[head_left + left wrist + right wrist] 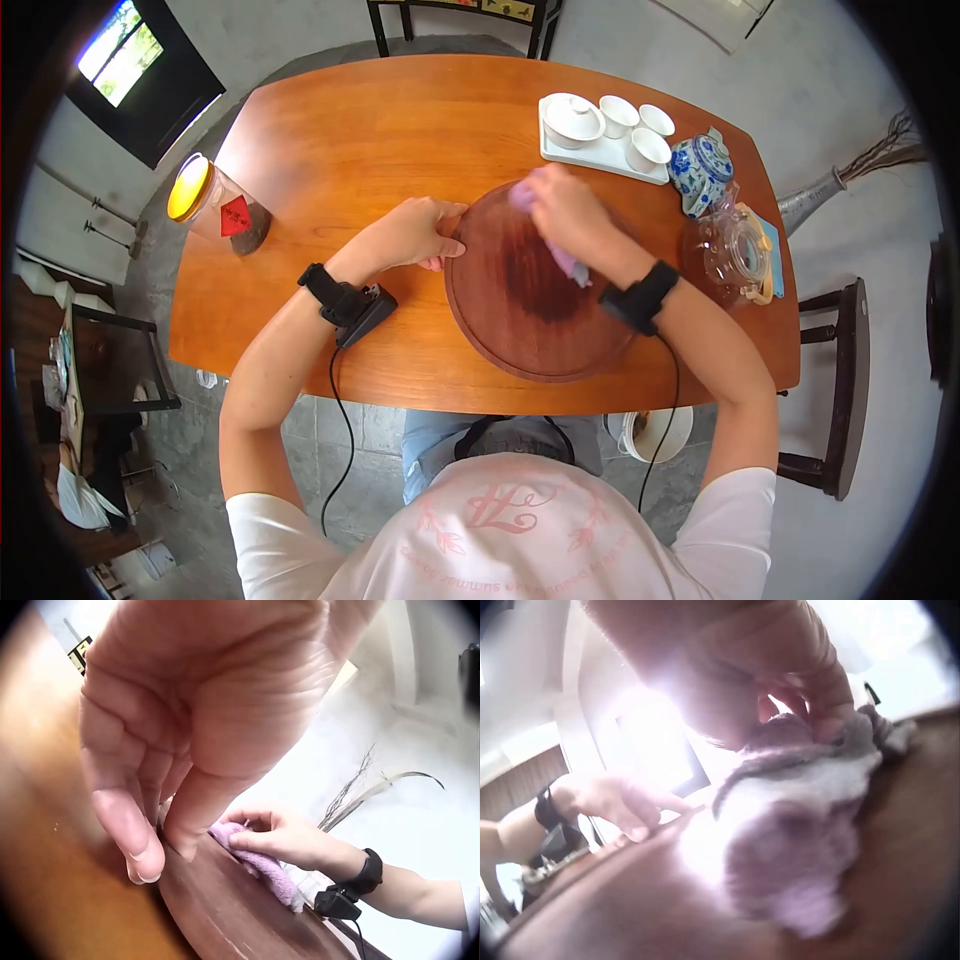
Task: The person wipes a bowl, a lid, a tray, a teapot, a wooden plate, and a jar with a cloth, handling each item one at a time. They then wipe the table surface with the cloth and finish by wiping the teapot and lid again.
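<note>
A round dark wooden tray [490, 320] lies on the table, with a darker, damp-looking patch [545, 285] in its middle. My left hand [405, 235] grips the tray's left rim; the left wrist view shows its thumb on the rim of the tray [217, 900]. Over the upper part of the tray, my right hand [575, 220] holds a bunched purple cloth [522, 196]. The right wrist view has the cloth [791, 855] pinched under the fingers of the right hand [757, 667], against the wood.
At the back right, a white tray [606, 158] carries a lidded bowl and several cups. Beside it stand a blue-and-white teapot [700, 170] and a glass pot [735, 250]. A yellow-lidded jar [215, 205] is at the left. Cables hang from both wrists.
</note>
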Demonstrator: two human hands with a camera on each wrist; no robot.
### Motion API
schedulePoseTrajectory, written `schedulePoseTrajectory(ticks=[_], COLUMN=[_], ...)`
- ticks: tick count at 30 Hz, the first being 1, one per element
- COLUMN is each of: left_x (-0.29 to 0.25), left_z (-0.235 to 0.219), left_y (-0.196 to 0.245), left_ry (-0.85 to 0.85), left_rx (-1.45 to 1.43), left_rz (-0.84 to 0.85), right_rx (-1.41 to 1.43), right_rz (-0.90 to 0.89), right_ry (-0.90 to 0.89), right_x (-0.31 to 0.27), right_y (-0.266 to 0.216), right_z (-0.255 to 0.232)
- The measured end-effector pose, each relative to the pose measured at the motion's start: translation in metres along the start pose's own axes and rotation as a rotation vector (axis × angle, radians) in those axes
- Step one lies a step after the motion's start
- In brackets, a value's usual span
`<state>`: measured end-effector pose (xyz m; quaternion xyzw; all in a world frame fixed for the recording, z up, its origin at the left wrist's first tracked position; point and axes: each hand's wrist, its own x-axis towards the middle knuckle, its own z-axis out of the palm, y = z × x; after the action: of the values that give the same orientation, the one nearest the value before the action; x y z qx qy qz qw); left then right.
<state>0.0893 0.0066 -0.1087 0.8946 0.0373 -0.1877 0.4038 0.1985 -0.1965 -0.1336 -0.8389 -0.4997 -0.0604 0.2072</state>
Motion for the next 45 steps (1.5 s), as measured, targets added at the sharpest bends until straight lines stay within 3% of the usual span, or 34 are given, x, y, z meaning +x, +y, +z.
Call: schedulePoseTrajectory(ticks=[1, 5, 7, 9, 11, 14, 17, 19, 21, 23, 25, 28, 32, 34, 35, 37, 38, 40, 41, 42, 45], left_x=[0.001, 0.0, -0.002, -0.002, -0.002, -0.003, 0.0, 0.004, 0.006, 0.007, 0.008, 0.01, 0.012, 0.012, 0.012, 0.015, 0.016, 0.013, 0.011, 0.012, 0.01], left_z=[0.001, 0.0, -0.001, -0.003, -0.003, -0.004, -0.004, -0.004, -0.002, -0.004, -0.003, 0.0, 0.0, -0.001, -0.002, -0.005, -0.007, -0.008, -0.007, -0.005, -0.004], left_y=[-0.001, -0.006, -0.003, -0.003, -0.005, -0.002, -0.005, -0.01, -0.012, -0.008, -0.002, 0.004, 0.008, 0.009, 0.01, 0.006, 0.003, -0.001, -0.001, 0.002, 0.004], left_ry=[-0.001, -0.015, -0.02, -0.025, -0.041, -0.06, -0.074, -0.055, -0.047, -0.037, -0.011, 0.022, 0.034, 0.028, 0.025, -0.01, -0.047, -0.055, -0.061, -0.065, -0.061], left_rx=[-0.013, -0.046, -0.039, -0.031, -0.058, -0.121, -0.12, -0.149, -0.183, -0.082, -0.011, 0.167, 0.267, 0.25, 0.236, 0.182, 0.127, 0.063, -0.011, -0.005, 0.034], left_rz=[0.005, 0.043, 0.046, 0.049, 0.048, 0.026, 0.027, 0.013, -0.005, 0.006, 0.011, 0.013, -0.023, -0.028, -0.035, -0.009, 0.009, 0.039, 0.06, 0.072, -0.022], right_rx=[0.03, 0.076, 0.237, 0.23, 0.059, -0.106, -0.121, -0.109, 0.011, 0.093, 0.204, 0.145, 0.173, 0.184, 0.18, -0.109, -0.174, -0.085, -0.027, -0.127, -0.168], right_rz=[-0.23, -0.436, -0.43, -0.301, -0.101, 0.083, 0.237, 0.202, 0.023, -0.064, -0.27, -0.368, -0.363, -0.09, -0.087, 0.004, 0.016, -0.167, -0.186, -0.319, -0.345], right_ry=[0.026, -0.29, -0.382, -0.476, -0.448, -0.269, -0.069, -0.155, -0.133, -0.26, -0.264, -0.412, -0.566, -0.659, -0.658, -0.787, -0.664, -0.163, -0.116, -0.087, -0.115], right_x=[0.0, -0.063, -0.095, -0.106, -0.101, -0.061, -0.01, 0.01, 0.01, 0.0, -0.021, -0.053, -0.099, -0.113, -0.111, -0.101, -0.092, -0.072, -0.05, -0.03, 0.01], right_y=[-0.017, -0.079, -0.059, -0.036, -0.013, 0.018, 0.012, -0.026, -0.047, -0.077, -0.087, -0.094, -0.072, -0.06, -0.058, -0.049, -0.049, -0.04, -0.049, -0.047, -0.041], right_z=[0.003, -0.015, -0.03, -0.057, -0.069, -0.044, -0.009, 0.0, 0.019, 0.011, 0.008, -0.019, -0.061, -0.082, -0.089, -0.098, -0.092, -0.054, -0.041, -0.022, 0.001])
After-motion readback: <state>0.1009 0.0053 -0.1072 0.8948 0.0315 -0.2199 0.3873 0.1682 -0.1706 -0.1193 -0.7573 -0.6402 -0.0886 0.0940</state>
